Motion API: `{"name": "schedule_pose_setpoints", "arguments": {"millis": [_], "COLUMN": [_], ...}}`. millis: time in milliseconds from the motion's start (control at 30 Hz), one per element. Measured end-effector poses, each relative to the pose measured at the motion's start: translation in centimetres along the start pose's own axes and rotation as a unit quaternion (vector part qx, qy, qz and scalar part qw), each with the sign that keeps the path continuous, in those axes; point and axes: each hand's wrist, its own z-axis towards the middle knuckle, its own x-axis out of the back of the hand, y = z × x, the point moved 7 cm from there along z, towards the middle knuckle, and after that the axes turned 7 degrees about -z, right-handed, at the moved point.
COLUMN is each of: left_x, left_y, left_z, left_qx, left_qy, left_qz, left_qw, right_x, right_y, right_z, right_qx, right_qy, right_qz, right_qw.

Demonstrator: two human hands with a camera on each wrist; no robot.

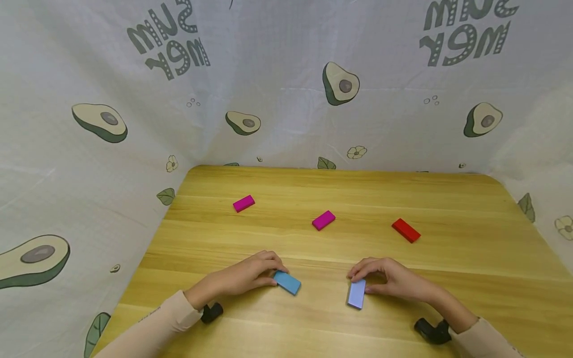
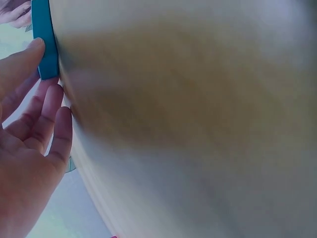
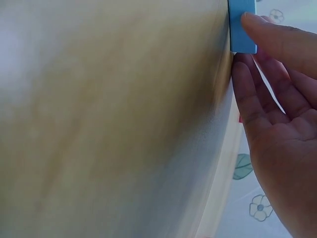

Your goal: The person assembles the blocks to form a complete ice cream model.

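- Tabletop [image 1: 313, 253]: showing a yellowish wood grain, filling much of the lower half of the head view.
- Left hand [image 1: 252, 272]: pinching the blue block [image 1: 288, 283] by its far left end, pressing the thumb to one face in the left wrist view, stretching the lower fingers out loosely.
- Blue block: lying left of the lavender block [image 1: 356, 295], apart from it, slanting its free end rightward and toward the person.
- Right hand [image 1: 391, 279]: pinching the lavender block by its far end, between thumb and fingertips, holding the lower fingers fairly straight in the right wrist view.
- Lavender block: pointing its free end toward the person, looking bluer in the right wrist view.
- Left magenta block [image 1: 243, 203]: lying farther back, toward the left.
- Right magenta block [image 1: 324, 220]: lying near the middle, beyond both held blocks.
- Red block [image 1: 406, 230]: lying beyond the right hand, slanting the other way from the magenta ones.
- White cloth [image 1: 286, 54]: hanging behind the tabletop, bearing avocado prints and grey lettering.
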Motion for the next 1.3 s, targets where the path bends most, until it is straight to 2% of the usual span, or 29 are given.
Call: {"name": "schedule_pose_setpoints", "arguments": {"millis": [533, 700, 1033, 1300], "left_x": [-0.23, -0.35, -0.48, -0.63], "left_y": [0.26, 0.23, 0.44, 0.92], "left_z": [-0.09, -0.16, -0.35, -0.47], "left_qx": [0.031, 0.029, 0.046, 0.057], "left_qy": [0.01, 0.013, 0.023, 0.044], "left_qz": [-0.01, -0.006, -0.014, -0.005], "left_qw": [0.9994, 0.9995, 0.9986, 0.9974], "right_x": [0.08, 0.06, 0.18, 0.18], "right_y": [-0.06, 0.03, -0.01, -0.06], "right_z": [0.02, -0.03, 0.07, 0.37], "right_qx": [0.01, 0.01, -0.008, -0.024], "right_qy": [0.009, 0.009, 0.02, 0.038], "right_qz": [-0.017, -0.012, -0.011, -0.039], "right_qw": [0.9998, 0.9998, 0.9997, 0.9982]}}
